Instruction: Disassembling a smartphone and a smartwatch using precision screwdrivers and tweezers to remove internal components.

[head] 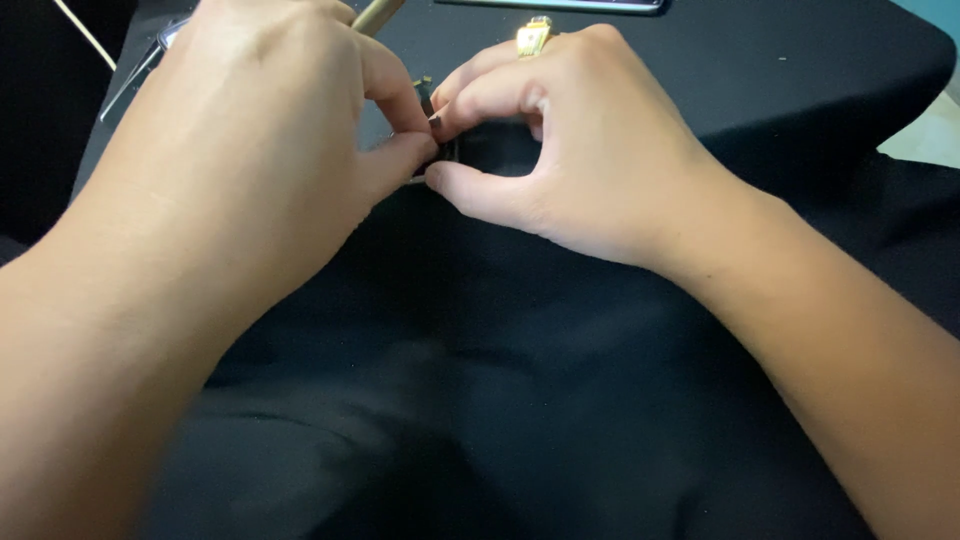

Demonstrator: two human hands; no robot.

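My left hand (265, 140) and my right hand (570, 150) meet over a black cloth (480, 380) that covers the table. Between their fingertips sits a small dark object (440, 135), mostly hidden, pinched by thumb and forefinger of both hands. A thin brass-coloured stick (378, 14) pokes out above my left hand's fingers; the left hand appears to hold it. What the dark object is I cannot tell.
A small gold-coloured piece (534, 36) lies just beyond my right hand. A thin flat dark device (560, 5) lies at the far edge. Metal tweezers-like tools (140, 65) lie at the far left. The cloth's edge drops off at the right (930, 90).
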